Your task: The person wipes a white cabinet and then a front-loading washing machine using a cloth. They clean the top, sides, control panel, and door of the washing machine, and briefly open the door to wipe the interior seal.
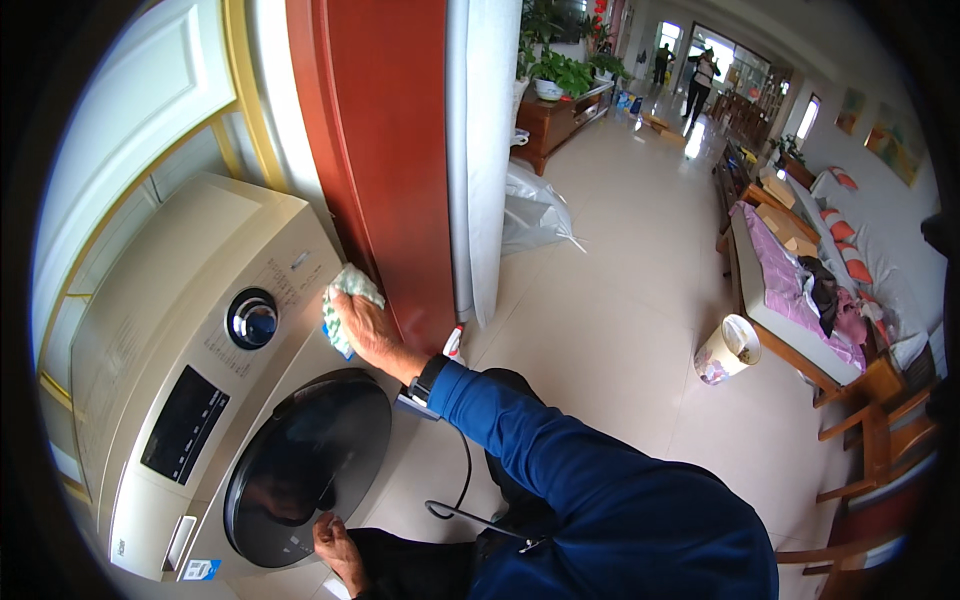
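My right hand [367,330], in a blue sleeve, grips a green-and-white cloth [354,289]. It presses the cloth against the front of a champagne-coloured Haier washing machine [300,225], at the right end of the control panel. A silver dial [253,319] and a dark display [185,425] are on that panel. Lower down is the round dark glass door [311,465], which is closed. My left hand [340,551] is beside the door's lower edge with its fingers curled; whether it holds anything is hidden.
A red-brown door frame [397,165] and a pale curtain [480,150] rise beside the machine. A red-and-white nozzle [454,341] and a black cord [466,465] are near my arm. A patterned bin [727,349] stands on the tiles by a wooden sofa [795,300]. Two people are far back.
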